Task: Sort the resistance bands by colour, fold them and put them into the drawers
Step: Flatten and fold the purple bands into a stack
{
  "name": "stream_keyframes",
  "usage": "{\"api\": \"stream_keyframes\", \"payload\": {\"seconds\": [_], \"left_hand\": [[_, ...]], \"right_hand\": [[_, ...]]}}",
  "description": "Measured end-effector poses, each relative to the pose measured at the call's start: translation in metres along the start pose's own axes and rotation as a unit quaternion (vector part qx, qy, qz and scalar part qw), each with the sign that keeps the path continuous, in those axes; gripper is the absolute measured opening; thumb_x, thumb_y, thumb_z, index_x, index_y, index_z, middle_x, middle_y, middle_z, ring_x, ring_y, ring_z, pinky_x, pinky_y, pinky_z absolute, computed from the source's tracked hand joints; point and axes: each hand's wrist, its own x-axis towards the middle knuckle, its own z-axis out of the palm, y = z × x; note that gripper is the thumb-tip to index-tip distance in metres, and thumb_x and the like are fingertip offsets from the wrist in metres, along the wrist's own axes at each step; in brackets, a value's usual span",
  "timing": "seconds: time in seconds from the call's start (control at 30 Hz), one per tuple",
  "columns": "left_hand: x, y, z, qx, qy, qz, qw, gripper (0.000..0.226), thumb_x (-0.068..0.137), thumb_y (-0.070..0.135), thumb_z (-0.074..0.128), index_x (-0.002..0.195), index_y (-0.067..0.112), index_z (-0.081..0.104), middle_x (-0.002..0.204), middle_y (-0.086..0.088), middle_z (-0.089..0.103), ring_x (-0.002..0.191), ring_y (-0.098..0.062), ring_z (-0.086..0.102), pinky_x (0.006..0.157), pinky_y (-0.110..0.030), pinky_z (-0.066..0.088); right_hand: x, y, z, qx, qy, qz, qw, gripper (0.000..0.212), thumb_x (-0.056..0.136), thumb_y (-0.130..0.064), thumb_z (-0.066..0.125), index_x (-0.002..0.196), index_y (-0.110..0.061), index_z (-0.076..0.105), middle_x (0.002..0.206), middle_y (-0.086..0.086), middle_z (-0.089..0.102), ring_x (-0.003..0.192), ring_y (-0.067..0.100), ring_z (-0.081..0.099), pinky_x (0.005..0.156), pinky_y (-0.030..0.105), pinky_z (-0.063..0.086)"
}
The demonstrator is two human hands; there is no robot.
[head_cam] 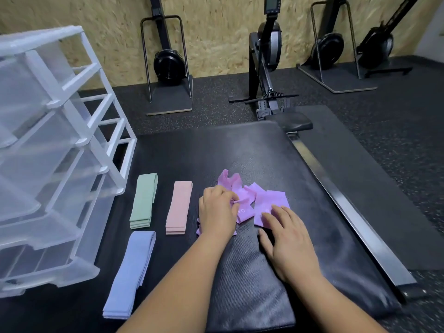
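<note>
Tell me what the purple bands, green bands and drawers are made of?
Purple bands: probably thin latex rubber, smooth; they crumple and curl.
Green bands: likely woven stretch fabric, matte; thick flat edges.
Drawers: frosted see-through plastic in a white plastic frame.

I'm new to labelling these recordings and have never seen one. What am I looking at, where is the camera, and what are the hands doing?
No machine here: a person wears one camera on the head, looking down at their bare hands. On the black padded mat lie a folded stack of green fabric bands, a folded stack of pink fabric bands and folded pale blue fabric bands. The left hand pinches the crumpled thin purple bands; the right hand rests flat fingers on them. A clear plastic drawer unit with a white frame stands at the left.
</note>
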Motion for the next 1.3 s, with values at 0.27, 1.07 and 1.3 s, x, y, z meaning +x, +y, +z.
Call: {"api": "stream_keyframes", "payload": {"seconds": [0.27, 1.07, 1.3], "left_hand": [[-0.01, 0.008, -0.052, -0.131, 0.016, -0.014, 0.991, 0.01, 0.086, 0.033, 0.08, 0.085, 0.035, 0.071, 0.093, 0.021, 0.065, 0.105, -0.014, 0.051, 0.092, -0.041, 0.048], [-0.084, 0.037, -0.198, -0.455, -0.037, -0.07, 0.887, 0.007, 0.093, 0.013, 0.08, 0.099, 0.015, 0.077, 0.091, 0.001, 0.08, 0.08, -0.004, 0.072, 0.071, -0.017, 0.054], [-0.1, 0.022, -0.216, -0.49, -0.094, -0.097, 0.861, 0.023, 0.095, 0.005, 0.075, 0.116, 0.012, 0.076, 0.103, -0.01, 0.077, 0.086, -0.015, 0.073, 0.073, -0.019, 0.057]], "right_hand": [[-0.003, -0.007, -0.01, 0.015, 0.038, 0.015, 0.999, 0.038, 0.097, -0.044, 0.063, 0.126, -0.02, 0.065, 0.142, 0.004, 0.053, 0.132, 0.029, 0.048, 0.11, 0.043, 0.042], [-0.005, -0.104, -0.133, 0.494, -0.08, 0.021, 0.865, 0.01, 0.094, -0.025, 0.079, 0.103, -0.022, 0.076, 0.1, -0.004, 0.079, 0.097, 0.012, 0.072, 0.088, 0.027, 0.052], [-0.019, -0.104, -0.141, 0.481, -0.114, -0.005, 0.869, 0.007, 0.099, -0.031, 0.073, 0.1, -0.026, 0.077, 0.086, 0.013, 0.072, 0.077, 0.014, 0.058, 0.074, 0.032, 0.046]]}}
